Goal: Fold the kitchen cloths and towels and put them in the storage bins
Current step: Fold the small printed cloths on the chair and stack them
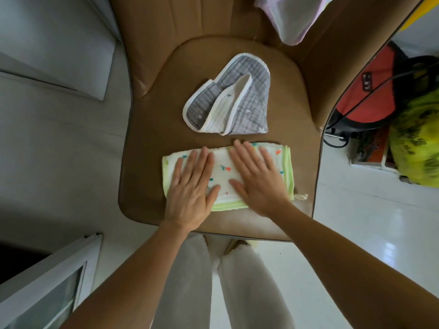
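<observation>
A white cloth with a green border and small coloured prints (282,162) lies folded into a rectangle on the brown chair seat (152,129). My left hand (192,186) lies flat on its left half, fingers straight. My right hand (256,176) presses flat on its right half, fingers spread. Behind it, further back on the seat, a grey cloth with white edging and small stars (228,96) lies loosely bunched, one white flap turned up. No storage bin is in view.
A pale mesh bag (292,20) hangs over the chair back at the top right. A red and black bag (370,96) and a yellow-green bundle (418,143) sit on the white floor to the right. A grey window frame (52,269) stands at the lower left.
</observation>
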A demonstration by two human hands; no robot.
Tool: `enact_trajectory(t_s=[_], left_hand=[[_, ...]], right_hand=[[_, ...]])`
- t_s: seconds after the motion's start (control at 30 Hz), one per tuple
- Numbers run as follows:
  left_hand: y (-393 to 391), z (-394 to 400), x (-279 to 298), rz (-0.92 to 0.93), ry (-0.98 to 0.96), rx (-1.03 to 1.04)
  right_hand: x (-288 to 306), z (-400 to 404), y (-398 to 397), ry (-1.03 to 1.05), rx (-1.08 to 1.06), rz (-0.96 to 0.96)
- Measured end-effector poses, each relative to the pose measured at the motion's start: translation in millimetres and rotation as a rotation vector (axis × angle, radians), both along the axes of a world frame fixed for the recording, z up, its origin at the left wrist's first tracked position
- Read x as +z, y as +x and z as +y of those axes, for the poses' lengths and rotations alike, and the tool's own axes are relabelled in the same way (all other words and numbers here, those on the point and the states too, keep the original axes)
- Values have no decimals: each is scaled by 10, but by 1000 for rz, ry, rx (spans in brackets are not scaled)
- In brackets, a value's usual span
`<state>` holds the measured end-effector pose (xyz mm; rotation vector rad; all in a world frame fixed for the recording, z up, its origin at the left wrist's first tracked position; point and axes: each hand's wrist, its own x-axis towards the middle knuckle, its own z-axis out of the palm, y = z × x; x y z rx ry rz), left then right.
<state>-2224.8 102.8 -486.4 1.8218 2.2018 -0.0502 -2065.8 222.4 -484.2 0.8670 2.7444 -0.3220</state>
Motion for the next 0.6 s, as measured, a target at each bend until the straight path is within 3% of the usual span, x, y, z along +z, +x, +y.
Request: enact_trajectory(t_s=[0.1, 0.2, 0.3, 0.43, 0.5, 0.6], left_hand=[[20, -22, 31, 18, -31, 93], [32, -35, 122, 5, -57, 366], [-29, -33, 259, -151, 93, 697], [-136, 53, 400, -338, 250, 1100], [-192, 79, 390, -338, 189, 1122], [-253, 82, 355, -263, 3, 940]], right_hand=[[69, 100, 262, 36, -230, -73], [183, 77, 392, 58, -299, -110], [271, 4, 207, 35, -282, -39], [235, -90, -28, -44, -97, 41], [187, -109, -79, -64, -83, 48], [148, -157, -146, -75, -114, 57]])
